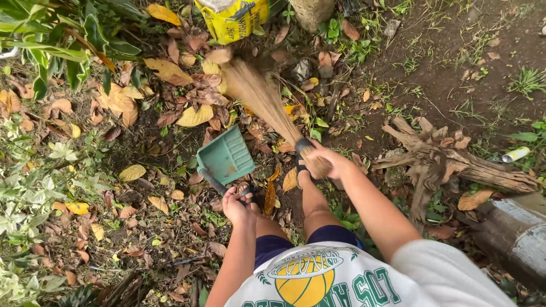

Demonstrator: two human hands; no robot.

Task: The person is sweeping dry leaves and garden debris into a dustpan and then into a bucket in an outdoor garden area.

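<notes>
Bare, dark garden soil fills the view, thickly strewn on the left and centre with dry brown and yellow fallen leaves, thinning to open earth with sparse grass at the far right. Green and pale variegated shrubs crowd the left edge, a gnarled grey-brown tree root sprawls across the right, and a weathered grey log lies at the near right corner, leaving the clearest room in the far right. A yellow plastic sack stands at the far edge. A soft straw hand broom slants from the sack toward the person, its bound end clenched in the right hand. Just left of it, a green ribbed plastic dustpan rests tilted among the leaves, its handle gripped by the closed left hand. A small white cylinder lies beyond the root.
</notes>
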